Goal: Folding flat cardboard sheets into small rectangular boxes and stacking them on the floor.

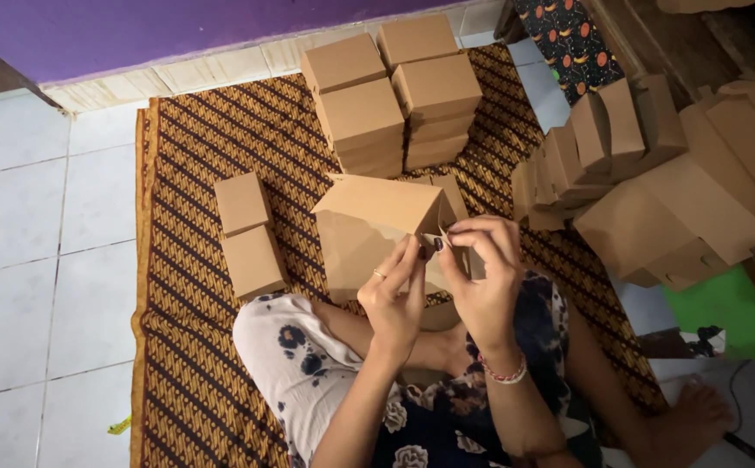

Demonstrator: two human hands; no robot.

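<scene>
half-folded brown cardboard box held above lap over patterned mat | left hand and right hand both pinched shut on its side tab | likely light, thin, creases easily; best gripped along folds

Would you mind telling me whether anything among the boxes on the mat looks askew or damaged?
Nothing looks damaged. The stacked boxes by the wall sit fairly square, though the pile of flat blanks on the right leans and fans out loosely. The box held by the left hand and right hand is only half folded, flap open.
</scene>
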